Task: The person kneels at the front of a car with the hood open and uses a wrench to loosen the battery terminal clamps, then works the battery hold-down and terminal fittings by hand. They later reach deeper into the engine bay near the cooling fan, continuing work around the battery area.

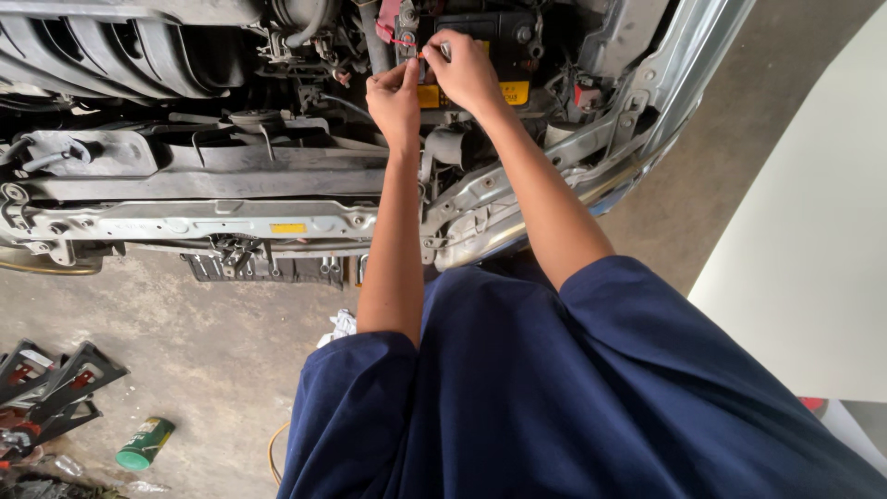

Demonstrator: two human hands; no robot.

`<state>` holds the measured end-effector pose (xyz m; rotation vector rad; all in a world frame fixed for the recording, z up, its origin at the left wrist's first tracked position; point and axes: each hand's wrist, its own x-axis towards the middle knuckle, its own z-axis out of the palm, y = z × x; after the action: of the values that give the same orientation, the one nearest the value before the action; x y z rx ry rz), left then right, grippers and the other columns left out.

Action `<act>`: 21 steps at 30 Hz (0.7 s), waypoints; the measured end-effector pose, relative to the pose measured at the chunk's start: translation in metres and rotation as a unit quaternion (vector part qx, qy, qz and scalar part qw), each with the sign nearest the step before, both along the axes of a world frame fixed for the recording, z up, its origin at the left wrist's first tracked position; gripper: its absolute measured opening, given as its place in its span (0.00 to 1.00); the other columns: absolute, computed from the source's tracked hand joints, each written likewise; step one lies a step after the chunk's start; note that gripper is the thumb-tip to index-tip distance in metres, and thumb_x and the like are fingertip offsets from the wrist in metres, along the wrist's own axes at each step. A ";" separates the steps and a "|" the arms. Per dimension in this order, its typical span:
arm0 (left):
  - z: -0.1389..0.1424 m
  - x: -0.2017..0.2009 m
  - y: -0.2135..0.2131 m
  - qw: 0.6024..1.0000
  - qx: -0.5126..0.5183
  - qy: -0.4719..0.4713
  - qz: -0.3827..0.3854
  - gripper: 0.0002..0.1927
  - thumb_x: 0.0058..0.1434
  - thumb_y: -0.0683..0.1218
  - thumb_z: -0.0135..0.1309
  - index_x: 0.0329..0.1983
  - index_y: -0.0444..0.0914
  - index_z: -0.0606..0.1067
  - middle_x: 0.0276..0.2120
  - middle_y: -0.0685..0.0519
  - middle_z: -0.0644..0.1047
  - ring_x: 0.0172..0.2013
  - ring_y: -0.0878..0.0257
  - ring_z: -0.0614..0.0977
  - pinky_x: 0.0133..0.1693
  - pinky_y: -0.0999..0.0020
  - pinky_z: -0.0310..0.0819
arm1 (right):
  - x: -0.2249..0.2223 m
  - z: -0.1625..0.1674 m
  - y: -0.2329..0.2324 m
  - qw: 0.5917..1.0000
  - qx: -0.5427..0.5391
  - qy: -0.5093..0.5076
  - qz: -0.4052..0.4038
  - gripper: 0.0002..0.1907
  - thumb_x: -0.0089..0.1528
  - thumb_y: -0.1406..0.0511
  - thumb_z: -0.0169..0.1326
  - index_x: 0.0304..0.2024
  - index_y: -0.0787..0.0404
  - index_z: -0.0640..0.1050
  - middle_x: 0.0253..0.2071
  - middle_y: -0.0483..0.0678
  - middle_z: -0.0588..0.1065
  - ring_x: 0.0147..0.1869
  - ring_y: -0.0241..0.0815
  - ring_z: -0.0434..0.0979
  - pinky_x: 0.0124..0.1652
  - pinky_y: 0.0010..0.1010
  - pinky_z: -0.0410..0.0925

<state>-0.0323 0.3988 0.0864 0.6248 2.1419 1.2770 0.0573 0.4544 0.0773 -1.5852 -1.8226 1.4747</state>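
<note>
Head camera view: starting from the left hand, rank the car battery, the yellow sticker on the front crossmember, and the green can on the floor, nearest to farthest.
From the left hand:
1. Car battery, just right of it, in the engine bay.
2. Yellow sticker, lower left on the crossmember.
3. Green can, far lower left on the floor.

Both hands outstretched, fingers pinched together
</note>
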 end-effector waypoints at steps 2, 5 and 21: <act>0.000 0.000 0.000 1.000 -0.003 -0.011 -0.004 0.16 0.56 0.53 0.68 0.39 0.37 0.86 0.32 0.53 0.77 0.34 0.64 0.79 0.40 0.67 0.76 | 0.003 0.000 0.001 0.999 -0.001 0.052 0.008 0.06 0.66 0.64 0.59 0.41 0.61 0.81 0.29 0.45 0.83 0.34 0.35 0.85 0.36 0.27 0.73; 0.001 0.001 0.000 0.999 -0.001 -0.039 -0.007 0.16 0.57 0.53 0.67 0.39 0.36 0.87 0.32 0.51 0.76 0.34 0.63 0.78 0.40 0.66 0.76 | 0.008 0.000 0.002 0.992 0.024 0.124 0.007 0.09 0.62 0.66 0.61 0.41 0.65 0.79 0.30 0.46 0.83 0.37 0.36 0.87 0.38 0.27 0.75; 0.005 -0.003 0.006 0.995 -0.049 -0.080 0.028 0.21 0.56 0.55 0.67 0.36 0.30 0.84 0.32 0.47 0.84 0.34 0.62 0.84 0.43 0.66 0.77 | 0.004 -0.003 0.001 0.999 0.022 0.041 -0.008 0.14 0.58 0.67 0.66 0.44 0.63 0.79 0.26 0.50 0.79 0.28 0.40 0.81 0.29 0.30 0.71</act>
<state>-0.0349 0.4053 0.0910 0.4090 2.0874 1.2004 0.0617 0.4558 0.0740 -1.4929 -1.7804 1.4598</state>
